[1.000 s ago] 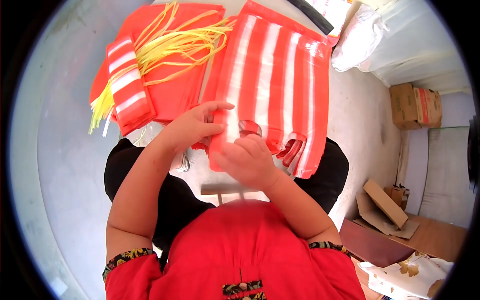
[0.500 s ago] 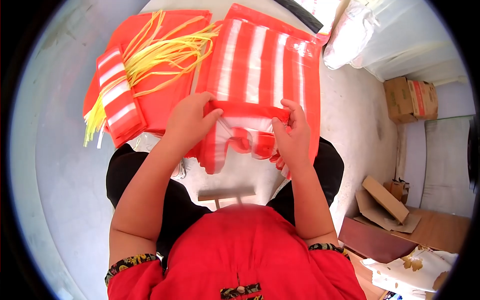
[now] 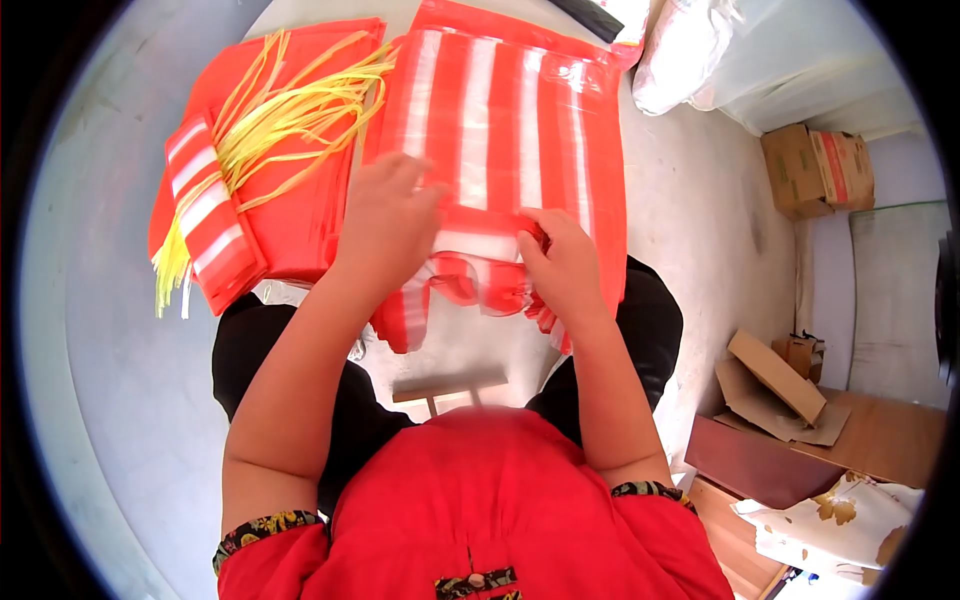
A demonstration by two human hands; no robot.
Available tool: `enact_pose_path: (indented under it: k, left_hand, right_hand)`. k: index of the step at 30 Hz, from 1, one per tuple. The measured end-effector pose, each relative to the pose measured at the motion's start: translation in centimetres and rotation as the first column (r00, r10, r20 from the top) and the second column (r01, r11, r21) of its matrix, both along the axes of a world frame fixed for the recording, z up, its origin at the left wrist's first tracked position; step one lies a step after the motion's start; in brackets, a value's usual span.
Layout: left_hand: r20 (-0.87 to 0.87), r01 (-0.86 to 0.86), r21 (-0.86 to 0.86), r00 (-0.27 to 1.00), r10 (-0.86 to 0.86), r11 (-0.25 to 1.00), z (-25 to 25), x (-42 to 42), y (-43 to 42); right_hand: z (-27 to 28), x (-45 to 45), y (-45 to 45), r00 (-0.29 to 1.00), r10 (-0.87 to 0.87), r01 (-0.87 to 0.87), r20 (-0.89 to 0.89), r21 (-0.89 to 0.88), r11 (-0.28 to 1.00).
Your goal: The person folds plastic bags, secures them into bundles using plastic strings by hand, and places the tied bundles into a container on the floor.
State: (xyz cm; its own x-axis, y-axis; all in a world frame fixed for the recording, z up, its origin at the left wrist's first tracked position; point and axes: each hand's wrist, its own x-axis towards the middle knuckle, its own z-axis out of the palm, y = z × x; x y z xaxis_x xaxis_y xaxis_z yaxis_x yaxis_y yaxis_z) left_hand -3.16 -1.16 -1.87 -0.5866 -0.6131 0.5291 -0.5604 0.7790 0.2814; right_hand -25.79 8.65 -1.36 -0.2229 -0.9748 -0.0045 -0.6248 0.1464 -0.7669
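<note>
A stack of red-and-white striped plastic bags (image 3: 505, 120) lies in front of me. Its near end hangs over the edge in gathered, crumpled folds. My right hand (image 3: 562, 260) pinches the red folded edge of the top bag between thumb and fingers. Over the bag's left side is my left hand (image 3: 390, 220), slightly blurred, its fingers apart and seemingly holding nothing. To the left, a folded striped bundle (image 3: 205, 205) rests on red sheets (image 3: 310, 190), with a bunch of yellow plastic ties (image 3: 300, 120) through it and spread beside it.
My knees are on both sides below the work, with a wooden bar (image 3: 450, 385) between them. At right stand a cardboard box (image 3: 800, 170) by the wall and an opened carton (image 3: 775, 390) on a brown cabinet (image 3: 890, 455). A white plastic bundle (image 3: 685, 55) lies at upper right.
My left hand has come off the bag's folded edge and moved up, fingers spreading. My right hand keeps its pinch, slightly further left. The bags appear shifted left in view.
</note>
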Motion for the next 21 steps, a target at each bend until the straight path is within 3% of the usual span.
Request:
enact_pose_path:
  k: [2, 4, 10, 13, 17, 21]
  left_hand:
    - [-0.054, 0.205, 0.079, 0.978, -0.201, 0.976, -0.4, -1.0, 0.2]
    - [-0.133, 0.350, 0.147, 0.934, -0.332, 0.925, -0.6, -2.6, 1.3]
    - [0.043, 0.354, 0.155, 0.930, -0.364, 0.922, -1.2, -4.2, 2.1]
    - [0.034, 0.356, 0.155, 0.930, -0.365, 0.922, -1.0, -4.2, 2.1]
    - [0.020, 0.360, 0.213, 0.928, -0.372, 0.908, -0.7, -3.9, 2.2]
    - [-0.049, 0.387, 0.257, 0.920, -0.388, 0.885, -0.9, -3.3, 2.1]
  right_hand:
    - [-1.0, -0.4, -0.2, 0.990, 0.058, -0.071, -0.130, -0.095, 0.993]
    - [-0.6, -0.3, -0.4, 0.984, 0.072, -0.083, -0.161, -0.066, 0.994]
    - [-0.8, -2.1, 1.3, 0.955, 0.048, -0.122, -0.293, -0.240, 0.963]
    - [-0.6, -2.4, 3.1, 0.954, 0.088, -0.148, -0.286, -0.195, 0.969]
    - [-0.6, -1.9, 4.3, 0.866, 0.221, -0.353, -0.448, -0.236, 0.905]
    - [-1.0, -1.7, 4.1, 0.852, 0.303, -0.449, -0.428, -0.298, 0.842]
